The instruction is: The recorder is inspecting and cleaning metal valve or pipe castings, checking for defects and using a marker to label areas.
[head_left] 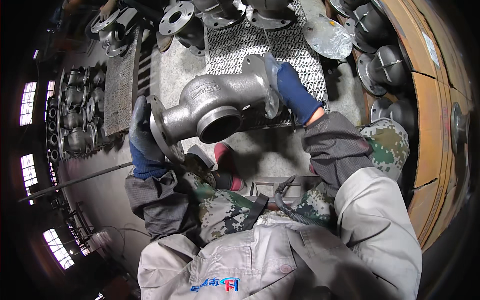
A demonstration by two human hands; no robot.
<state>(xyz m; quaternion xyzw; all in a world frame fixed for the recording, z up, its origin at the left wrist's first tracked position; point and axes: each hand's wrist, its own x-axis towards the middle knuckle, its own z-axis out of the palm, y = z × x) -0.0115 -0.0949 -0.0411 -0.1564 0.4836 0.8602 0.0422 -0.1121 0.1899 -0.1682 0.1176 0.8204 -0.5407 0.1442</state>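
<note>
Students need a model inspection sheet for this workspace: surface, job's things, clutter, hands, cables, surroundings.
Surface: patterned metal plate, castings along its far edge
Job's things: grey flanged casting, held between both hands
Clutter: round metal disc by the plate's right edge
Hands: gloved; left hand against the left flange, right hand at the right flange
Cables: dark ribbed hose near the lap
Surroundings: cardboard at right, more castings at left
</note>
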